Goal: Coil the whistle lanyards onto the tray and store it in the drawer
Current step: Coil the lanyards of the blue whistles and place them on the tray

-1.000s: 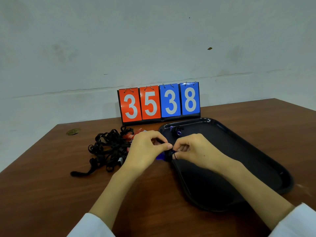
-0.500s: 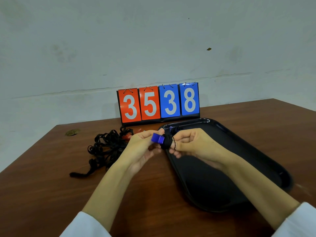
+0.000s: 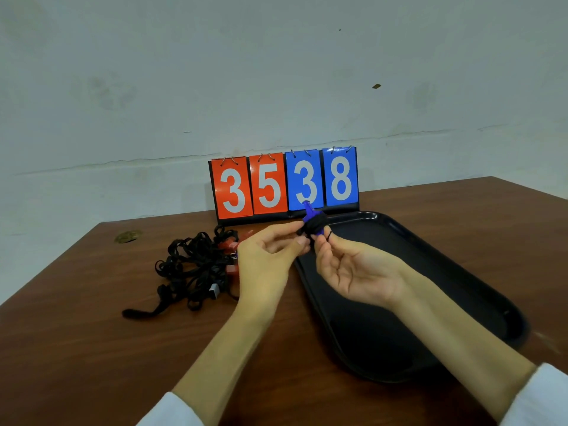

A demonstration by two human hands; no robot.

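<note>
Just right of centre frame, the left hand (image 3: pixel 264 256) and right hand (image 3: pixel 353 272) both pinch the blue whistle (image 3: pixel 309 210), its black lanyard (image 3: pixel 315 224) wound round it, above the black tray's (image 3: pixel 372 214) upper-left rim. Best set it down with the loose end trapped underneath, so the coil cannot spring open.

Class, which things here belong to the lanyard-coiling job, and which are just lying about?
Job: blue whistle, lanyard wound round it, in left hand and right hand; tangled lanyard pile; black tray.
Lying about: flip scoreboard; brass disc.
</note>
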